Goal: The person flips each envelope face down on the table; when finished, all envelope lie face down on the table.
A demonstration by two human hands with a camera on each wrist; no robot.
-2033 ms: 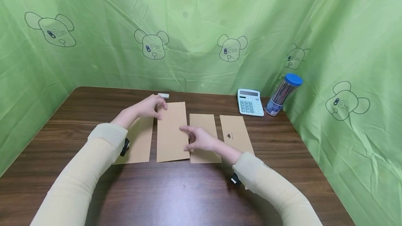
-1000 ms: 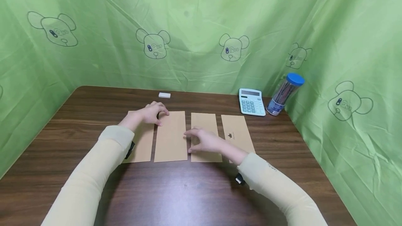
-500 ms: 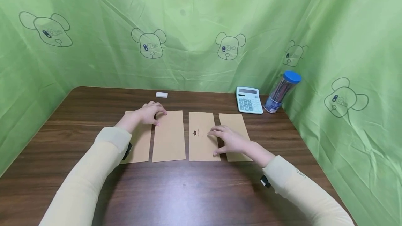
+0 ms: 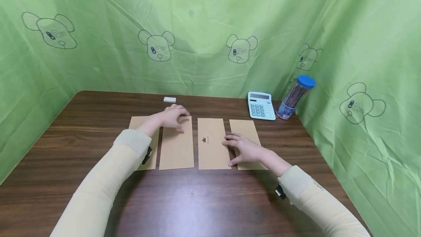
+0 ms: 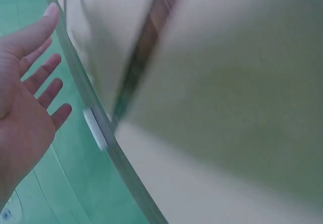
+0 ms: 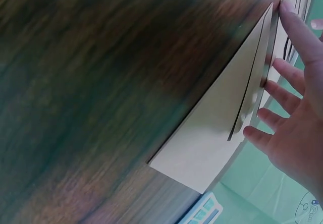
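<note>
A creased, shiny green curtain (image 4: 197, 10) drawn with five mouse-head outlines rises along the back and both sides of a dark wood-grained table (image 4: 194, 207), whose far left corner is rounded; bare wood runs from the near edges of the papers to the bottom of the head view. Two cream sleeves with turned-up cuffs, the left sleeve (image 4: 98, 185) and the right sleeve (image 4: 315, 200), reach in over it. Four flat rectangles of matte brown paper lie in a row with narrow strips of wood between them: first paper (image 4: 152, 158), second paper (image 4: 176, 149), third paper (image 4: 215, 158), fourth paper (image 4: 245, 129). The left hand (image 4: 172, 117) is over the second's far end, fingers spread; the right hand (image 4: 245, 150) is spread between the third and fourth, fingertips at the third's right edge; whether either touches paper I cannot tell. Behind, near the right edge, are one clear cylindrical jar (image 4: 292, 98) of thin dark sticks, blue-lidded, and one pale blue calculator (image 4: 261, 107). One small white block (image 4: 169, 99) lies near the back edge. The third paper bears one black crown print (image 4: 204, 140).
</note>
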